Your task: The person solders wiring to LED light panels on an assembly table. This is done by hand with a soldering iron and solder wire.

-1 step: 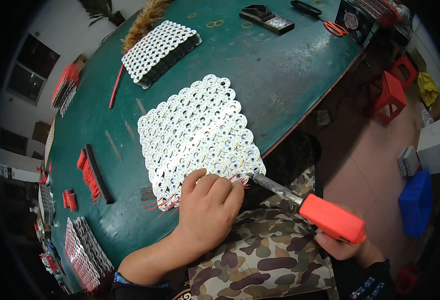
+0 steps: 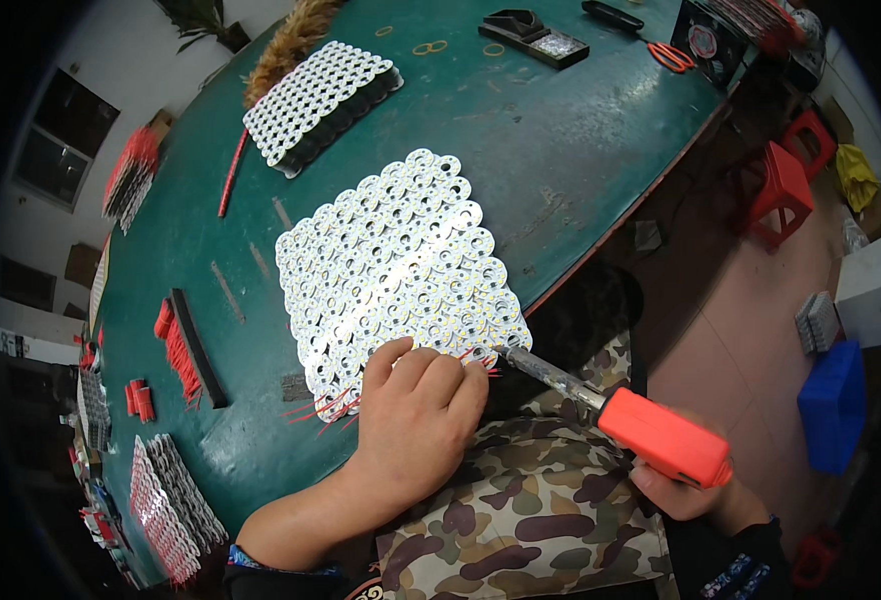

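The left hand (image 2: 416, 410) lies knuckles up on the near edge of a large panel of round white circuit discs (image 2: 401, 260), its fingers curled together and pressing down on the last row, where thin red wire leads (image 2: 326, 408) stick out from under it. Whether the fingertips pinch a lead cannot be told, since they are hidden beneath the hand.

The right hand (image 2: 696, 495) is wrapped shut around the orange handle of a soldering iron (image 2: 616, 415). The iron's long axis runs from that hand, at the lower right, up and to the left, so its metal tip comes in low over the edge of the green surface (image 2: 561, 150) and ends just beside the left hand's fingertips, at the panel's near right corner. The working spot thus lies up-left of the right hand and right at the left hand, which is much the nearer of the two.

Farther off on the surface sit a second panel of discs (image 2: 321, 100), bundles of red wire pieces (image 2: 176, 355) at the left, and a dark iron stand (image 2: 531, 38) near the far edge.
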Demonstrator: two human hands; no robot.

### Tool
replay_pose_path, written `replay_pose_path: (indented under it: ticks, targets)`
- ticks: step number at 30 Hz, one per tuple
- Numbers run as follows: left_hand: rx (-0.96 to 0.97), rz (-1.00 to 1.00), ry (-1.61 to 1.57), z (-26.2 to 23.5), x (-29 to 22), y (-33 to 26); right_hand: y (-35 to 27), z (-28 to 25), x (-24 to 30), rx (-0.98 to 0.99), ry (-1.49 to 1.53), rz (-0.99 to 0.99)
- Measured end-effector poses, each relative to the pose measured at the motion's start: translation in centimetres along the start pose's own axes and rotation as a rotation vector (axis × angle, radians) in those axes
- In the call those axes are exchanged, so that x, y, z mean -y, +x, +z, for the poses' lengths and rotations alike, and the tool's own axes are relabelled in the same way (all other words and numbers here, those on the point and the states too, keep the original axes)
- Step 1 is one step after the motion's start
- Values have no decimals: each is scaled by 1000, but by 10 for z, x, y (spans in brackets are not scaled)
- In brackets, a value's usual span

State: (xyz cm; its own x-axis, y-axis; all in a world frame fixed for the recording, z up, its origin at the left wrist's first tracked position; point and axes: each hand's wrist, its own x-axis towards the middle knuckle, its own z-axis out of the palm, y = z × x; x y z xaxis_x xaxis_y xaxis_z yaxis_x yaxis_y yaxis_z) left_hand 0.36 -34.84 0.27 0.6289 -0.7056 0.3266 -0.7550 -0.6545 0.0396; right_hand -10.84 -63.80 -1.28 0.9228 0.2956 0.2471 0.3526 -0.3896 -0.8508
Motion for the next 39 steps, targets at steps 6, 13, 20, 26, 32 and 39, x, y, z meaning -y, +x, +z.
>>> replay_pose_path:
  ticks: [6,13,20,26,32,39]
  targets:
    - [4,1,6,0,-1,0,9,1,2,4,-3,-39]
    - [10,-36,-12,-1,-3,0,12,1,5,-18,53,-43]
    - [11,-41,-13,-2,-3,1,16,-5,13,11,124,31]
    - [3,-39,-5,-1,-3,1,2,-8,12,-15,144,117]
    - [12,-36,-5,-1,-2,1,2,-10,7,-17,62,37]
    - [-18,-67,-21,2,-3,-2,-4,-10,3,-41,62,37]
